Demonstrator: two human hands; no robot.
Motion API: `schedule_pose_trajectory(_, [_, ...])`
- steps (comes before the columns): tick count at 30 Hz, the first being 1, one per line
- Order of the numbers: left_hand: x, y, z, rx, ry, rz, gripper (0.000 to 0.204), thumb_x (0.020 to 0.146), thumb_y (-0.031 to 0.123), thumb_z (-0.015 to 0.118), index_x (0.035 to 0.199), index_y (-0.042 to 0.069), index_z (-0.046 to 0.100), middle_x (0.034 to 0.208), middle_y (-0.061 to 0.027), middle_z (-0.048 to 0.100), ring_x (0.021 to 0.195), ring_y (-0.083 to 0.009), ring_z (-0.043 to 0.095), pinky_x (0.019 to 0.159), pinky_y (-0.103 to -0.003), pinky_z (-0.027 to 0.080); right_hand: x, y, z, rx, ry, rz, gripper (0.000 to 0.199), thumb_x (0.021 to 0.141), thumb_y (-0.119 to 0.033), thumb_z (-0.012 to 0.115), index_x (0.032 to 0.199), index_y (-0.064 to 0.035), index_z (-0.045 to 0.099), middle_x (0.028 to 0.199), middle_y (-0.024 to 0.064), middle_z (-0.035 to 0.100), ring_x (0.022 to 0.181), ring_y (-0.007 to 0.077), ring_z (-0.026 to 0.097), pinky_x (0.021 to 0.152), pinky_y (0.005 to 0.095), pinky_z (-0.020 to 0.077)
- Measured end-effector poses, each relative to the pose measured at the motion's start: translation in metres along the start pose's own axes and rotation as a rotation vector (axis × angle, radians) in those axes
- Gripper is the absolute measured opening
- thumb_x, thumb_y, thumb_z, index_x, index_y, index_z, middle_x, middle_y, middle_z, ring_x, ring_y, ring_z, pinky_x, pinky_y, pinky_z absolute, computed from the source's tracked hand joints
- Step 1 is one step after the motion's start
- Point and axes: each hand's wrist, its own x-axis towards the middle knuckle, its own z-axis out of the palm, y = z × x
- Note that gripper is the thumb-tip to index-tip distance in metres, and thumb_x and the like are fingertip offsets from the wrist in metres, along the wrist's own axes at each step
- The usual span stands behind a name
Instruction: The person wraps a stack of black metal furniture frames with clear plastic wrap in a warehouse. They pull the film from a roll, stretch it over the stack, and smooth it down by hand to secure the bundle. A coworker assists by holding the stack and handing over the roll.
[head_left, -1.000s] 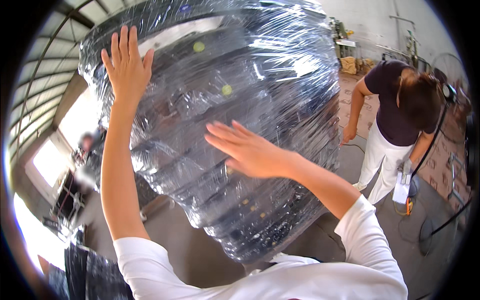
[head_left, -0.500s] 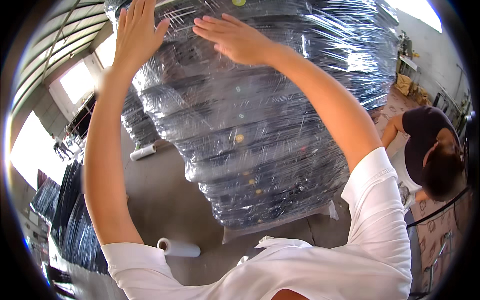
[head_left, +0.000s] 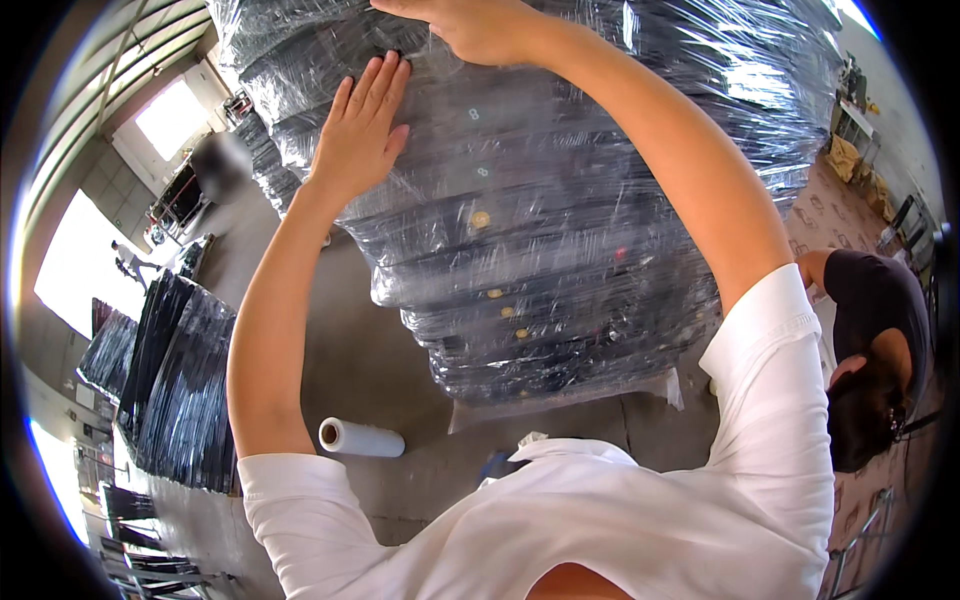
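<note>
A tall stack of dark goods stands before me, wrapped in clear stretch film. My left hand lies flat against the wrapped face on the upper left, its fingers stretched out and close together. Higher up, at the top edge of the view, my right hand is over the same film with the fingers that show stretched out to the left. The rest of its fingers are cut off by the frame. Neither hand holds anything that I can see. The film is wrinkled and shiny, and its loose bottom edge hangs near the floor.
A white roll of stretch film lies on the grey floor left of the stack. Another person in a dark top bends down on the right. More dark wrapped bundles stand at the left.
My left hand has moved down and right across the film. My right hand has gone up, partly out of frame. The person at the right has bent lower.
</note>
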Motion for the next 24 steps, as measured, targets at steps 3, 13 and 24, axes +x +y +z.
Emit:
schedule_pose_trajectory(3, [0.0,0.001,0.005,-0.005,-0.015,0.004,0.068,0.084,0.027,0.051,0.14,0.007,0.019,0.146,-0.0081,0.02,0.134,-0.0218,0.021,0.107,-0.041,0.021,-0.036,-0.019,0.024,-0.073,-0.047,0.051,0.066,0.07,0.008,0.045,0.134,-0.0093,0.038,0.142,0.0046,0.032,0.133,0.0169,0.024,0.111,0.0383,0.0151])
schedule_pose_trajectory(13, [0.0,-0.003,0.008,-0.086,0.066,0.028,0.07,0.081,0.023,0.055,0.14,0.007,0.021,0.146,-0.0078,0.02,0.134,-0.0225,0.02,0.107,-0.042,0.02,-0.116,-0.06,0.049,-0.178,-0.112,-0.022,0.049,0.076,-0.001,0.051,0.125,-0.0062,0.048,0.138,0.0022,0.038,0.129,0.0153,0.031,0.108,0.0351,0.0234])
schedule_pose_trajectory(24, [-0.108,0.011,0.031,-0.103,-0.097,0.128,0.064,0.08,0.014,0.052,0.138,0.006,0.026,0.145,-0.0073,0.025,0.132,-0.0218,0.025,0.106,-0.038,0.024,-0.117,-0.062,0.054,-0.099,-0.13,0.101,0.054,0.074,0.006,0.047,0.125,-0.0109,0.049,0.135,-0.0011,0.042,0.128,0.0135,0.034,0.108,0.0339,0.0255])
